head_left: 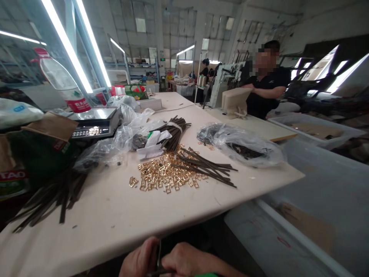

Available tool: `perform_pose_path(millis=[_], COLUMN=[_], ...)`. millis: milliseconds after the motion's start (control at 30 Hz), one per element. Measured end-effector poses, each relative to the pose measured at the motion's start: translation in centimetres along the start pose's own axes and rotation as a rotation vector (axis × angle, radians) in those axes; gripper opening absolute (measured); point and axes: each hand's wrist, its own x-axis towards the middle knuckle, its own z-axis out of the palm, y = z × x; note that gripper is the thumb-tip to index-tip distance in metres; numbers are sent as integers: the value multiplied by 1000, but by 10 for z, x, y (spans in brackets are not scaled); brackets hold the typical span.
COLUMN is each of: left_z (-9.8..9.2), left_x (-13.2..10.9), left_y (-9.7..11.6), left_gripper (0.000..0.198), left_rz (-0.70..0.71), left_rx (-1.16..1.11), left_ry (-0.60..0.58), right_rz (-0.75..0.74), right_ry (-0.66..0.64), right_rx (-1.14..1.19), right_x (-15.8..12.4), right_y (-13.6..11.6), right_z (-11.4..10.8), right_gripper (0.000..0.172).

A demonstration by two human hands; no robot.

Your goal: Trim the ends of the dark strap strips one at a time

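Note:
At the bottom edge, below the table's front edge, my left hand (140,258) and my right hand (187,260) are close together with fingers closed. A narrow dark strap (159,252) stands up between them, and both hands grip it; its lower part is mostly hidden. On the table beyond lies a pile of small gold metal buckles (161,175). Loose dark straps (213,169) lie at the right of the pile, and a tied bundle of straps (174,134) rests behind it. More dark straps (62,194) spread over the table's left side.
Clear plastic bags (250,144) with dark pieces lie on the table (184,211). At left stand a scale (96,125), a bottle (62,80) and a green bag (37,154). Large plastic bins (288,227) flank the right edge. A person (265,84) works at a sewing machine (220,84).

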Motion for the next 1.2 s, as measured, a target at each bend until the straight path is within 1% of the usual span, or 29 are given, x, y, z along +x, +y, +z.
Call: perform_pose_path(millis=[33,67,100,133,167,200,233,300,333,400,467,600,733,900,1067,1200], left_z=[-4,-8,-13,-18,-22,-26,-30,-35,-38,-41,-42,-39,-36,-39,-41,-42], left_x=[2,3,5,7,9,11,14,22,27,36,43,49,48,47,49,46], left_y=[1,3,7,12,17,23,28,38,42,48,51,51,49,50,50,47], left_gripper=[18,19,20,22,25,34,41,47,51,54,53,45,45,46,48,40], left_rz=[-39,-70,-133,-195,-271,-361,-469,-669,-716,-730,-726,-778,-819,-875,-885,-886], left_rx=[20,31,18,-21,-81,-177,-325,-659,-781,-935,-1015,-1127,-1188,-1247,-1309,-1341], left_ry=[-21,-66,-99,-167,-247,-308,-353,-380,-380,-387,-385,-357,-350,-335,-330,-340], right_rz=[-43,-74,-82,-67,-55,-60,-57,-54,-52,-49,-47,-38,-4,32,19,-4], right_ry=[-55,-70,-53,-5,15,5,-3,-33,-55,-102,-134,-126,-121,-130,-145,-153], right_rx=[45,121,215,338,456,506,547,607,626,646,646,616,595,552,525,468], right_x=[-2,-4,-6,-9,-10,-11,-11,-10,-8,-5,-3,-3,-5,-5,-3,-2], right_y=[-3,-5,-6,-6,-4,-2,0,4,5,4,2,-1,-2,-8,-10,-8], right_z=[0,-1,-2,-3,-4,-5,-7,-8,-8,-8,-8,-10,-13,-17,-19,-19], right_gripper=[38,41,45,47,49,52,52,53,52,52,51,50,51,50,52,49])
